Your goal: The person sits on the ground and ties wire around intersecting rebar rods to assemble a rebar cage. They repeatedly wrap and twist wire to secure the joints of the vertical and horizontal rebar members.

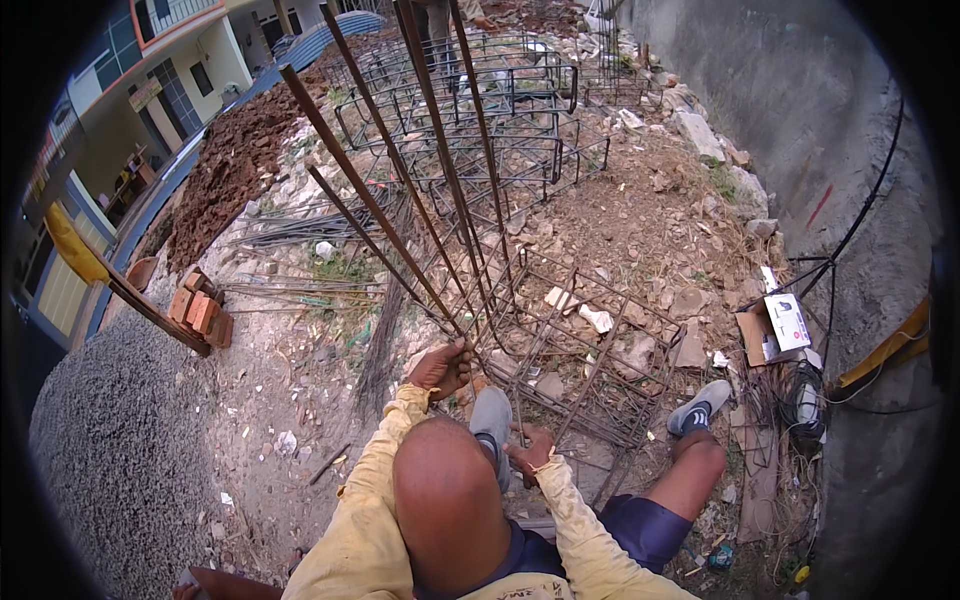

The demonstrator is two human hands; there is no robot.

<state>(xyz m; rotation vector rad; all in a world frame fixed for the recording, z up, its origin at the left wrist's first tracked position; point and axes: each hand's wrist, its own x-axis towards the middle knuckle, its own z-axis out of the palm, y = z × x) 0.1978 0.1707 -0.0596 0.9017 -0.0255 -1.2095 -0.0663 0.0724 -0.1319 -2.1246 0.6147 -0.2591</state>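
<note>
Fingers of our left hand (440,370) curl together at the foot of the slanting bars (373,202), those of our right hand (532,455) bend near the frame (602,370), and we cannot tell what either clamps. Our shoe (492,412) stands between our hands, our knee (440,475) between our forearms, and the frame lies just ahead, to the right. Farther out we have bricks (203,312) and gravel (120,440) leftward, a carton (775,332) by the right-hand wall (765,95), and cages (500,113) beyond.

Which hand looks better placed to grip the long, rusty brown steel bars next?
Probably the left hand: it's near the bars at their lower ends; the right hand sits farther back.
</note>
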